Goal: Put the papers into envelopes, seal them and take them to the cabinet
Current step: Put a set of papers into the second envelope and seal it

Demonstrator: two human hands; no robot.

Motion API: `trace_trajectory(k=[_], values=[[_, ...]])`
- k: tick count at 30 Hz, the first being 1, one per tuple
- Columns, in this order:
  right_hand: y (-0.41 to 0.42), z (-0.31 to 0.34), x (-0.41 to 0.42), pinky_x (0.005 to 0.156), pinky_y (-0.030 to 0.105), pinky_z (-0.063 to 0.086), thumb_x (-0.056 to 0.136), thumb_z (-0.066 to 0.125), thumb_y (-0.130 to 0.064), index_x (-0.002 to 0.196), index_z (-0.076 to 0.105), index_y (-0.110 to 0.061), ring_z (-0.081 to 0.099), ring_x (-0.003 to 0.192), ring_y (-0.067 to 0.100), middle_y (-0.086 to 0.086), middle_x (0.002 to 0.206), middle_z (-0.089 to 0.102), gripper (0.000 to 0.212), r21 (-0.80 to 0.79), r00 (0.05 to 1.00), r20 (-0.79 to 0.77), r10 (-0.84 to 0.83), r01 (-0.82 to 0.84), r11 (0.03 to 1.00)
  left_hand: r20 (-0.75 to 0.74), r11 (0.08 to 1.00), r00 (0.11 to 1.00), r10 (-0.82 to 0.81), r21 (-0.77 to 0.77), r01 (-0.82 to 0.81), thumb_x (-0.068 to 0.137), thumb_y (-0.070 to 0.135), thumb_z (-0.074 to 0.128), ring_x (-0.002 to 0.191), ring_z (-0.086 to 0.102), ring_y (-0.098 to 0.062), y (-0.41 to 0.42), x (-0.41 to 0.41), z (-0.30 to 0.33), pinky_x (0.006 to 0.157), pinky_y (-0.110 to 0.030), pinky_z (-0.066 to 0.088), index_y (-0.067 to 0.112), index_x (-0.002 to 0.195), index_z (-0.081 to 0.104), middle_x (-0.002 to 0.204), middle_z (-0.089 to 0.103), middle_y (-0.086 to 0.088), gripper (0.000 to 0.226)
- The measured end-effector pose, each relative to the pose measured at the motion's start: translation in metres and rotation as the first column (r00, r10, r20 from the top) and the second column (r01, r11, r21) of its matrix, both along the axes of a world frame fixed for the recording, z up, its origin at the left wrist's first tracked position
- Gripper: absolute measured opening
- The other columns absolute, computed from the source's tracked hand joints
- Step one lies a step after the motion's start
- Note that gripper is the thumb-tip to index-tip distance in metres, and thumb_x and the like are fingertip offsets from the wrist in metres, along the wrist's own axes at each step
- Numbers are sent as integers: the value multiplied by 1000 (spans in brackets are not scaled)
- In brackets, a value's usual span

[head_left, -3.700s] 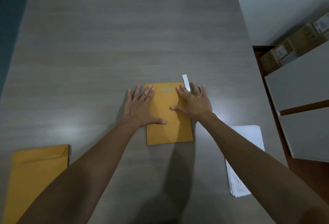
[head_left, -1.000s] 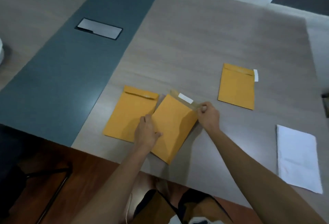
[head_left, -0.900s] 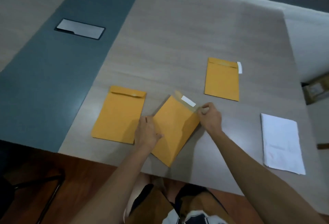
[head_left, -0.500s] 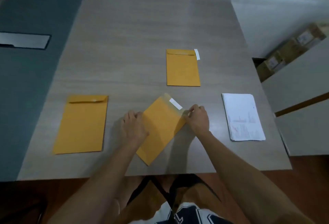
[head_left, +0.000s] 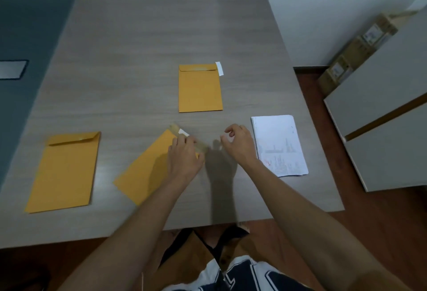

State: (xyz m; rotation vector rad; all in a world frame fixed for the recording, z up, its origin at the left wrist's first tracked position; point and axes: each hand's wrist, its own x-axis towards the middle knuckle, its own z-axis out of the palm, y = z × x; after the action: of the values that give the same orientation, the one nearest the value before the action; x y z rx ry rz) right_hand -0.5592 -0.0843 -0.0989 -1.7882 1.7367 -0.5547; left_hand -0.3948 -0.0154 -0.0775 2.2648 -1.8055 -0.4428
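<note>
1. Grey wood-grain table (head_left: pixel 143 43) fills most of the head view; its left part is a darker blue-grey band, and brown floor shows along the bottom and the right.
2. Three yellow envelopes lie flat on the table. The far envelope (head_left: pixel 199 89) is at the centre, upright in the frame, with its flap folded down and a small white strip (head_left: pixel 219 68) sticking out at its upper right corner.
3. The left envelope (head_left: pixel 64 173) lies at the lower left, well apart from the others, flap also down.
4. The middle envelope (head_left: pixel 147 168) lies tilted, its open flap end pointing to the upper right, where a small white strip shows.
5. The left hand (head_left: pixel 184 159) rests on the flap end of the middle envelope; its fingers are curled there, but I cannot tell if they pinch the flap.
6. The right hand (head_left: pixel 238 145) is raised just right of that envelope, apart from it, fingers loosely curled. It seems to hold something small and pale, but this is too blurred to tell.
7. The stack of white papers (head_left: pixel 280 145) lies right of the right hand, near the table's right edge.
8. White cabinets (head_left: pixel 381 115) stand at the right of the frame, with cardboard boxes (head_left: pixel 360 52) behind them by the wall.
</note>
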Motion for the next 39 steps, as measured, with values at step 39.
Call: trace_trajectory(k=[39], values=[[-24,-18,-208,85,32,48,75,74,-55,124,44,-11,50,109,24,9,124,48,73,178,941,-311,-134,196,964,-428,858,744,513,299,-419,78,18,71,93,63,-23,-68,-223,-27,68,-29,48,11,104,57,110,64,-5,30]])
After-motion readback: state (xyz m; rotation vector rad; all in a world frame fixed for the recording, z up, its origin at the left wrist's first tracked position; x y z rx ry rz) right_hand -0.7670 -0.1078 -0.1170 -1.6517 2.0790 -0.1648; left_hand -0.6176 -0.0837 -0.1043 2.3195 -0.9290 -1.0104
